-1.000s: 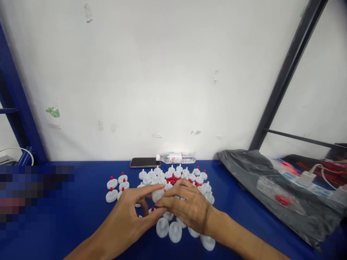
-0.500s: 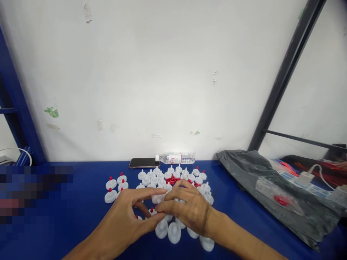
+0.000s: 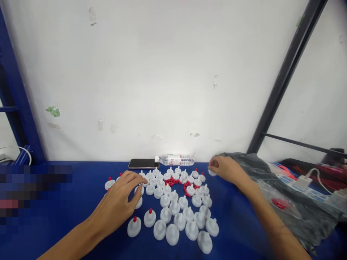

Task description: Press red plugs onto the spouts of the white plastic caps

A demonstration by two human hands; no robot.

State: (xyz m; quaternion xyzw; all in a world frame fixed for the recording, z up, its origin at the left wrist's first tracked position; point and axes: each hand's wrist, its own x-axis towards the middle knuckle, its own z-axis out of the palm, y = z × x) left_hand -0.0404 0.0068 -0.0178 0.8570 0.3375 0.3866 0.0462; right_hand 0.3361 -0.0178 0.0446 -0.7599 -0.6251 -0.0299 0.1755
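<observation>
Many white round nozzle caps (image 3: 172,234) stand spout-up across the blue table, some with small red tips on their spouts. My right hand (image 3: 227,169) is at the back right, its fingers closed around a white nozzle cap (image 3: 212,172), mostly hidden by the hand. At the left of the group, my left hand (image 3: 127,191) hovers with thumb and fingers apart, covering some caps behind it. Two red-tipped caps (image 3: 134,227) stand just in front of that hand. Small loose red tips (image 3: 171,181) lie in piles among the caps.
A black phone (image 3: 143,164) and a clear water bottle (image 3: 176,159) lie along the wall. On the right is a grey plastic bag (image 3: 287,216) with a small clear bag of red pieces (image 3: 280,203). A charger and cables (image 3: 303,182) sit beyond it.
My hands have parted from the middle. The right one has moved to the back right with a cap; the left has drawn back to the left, uncovering the caps in the middle.
</observation>
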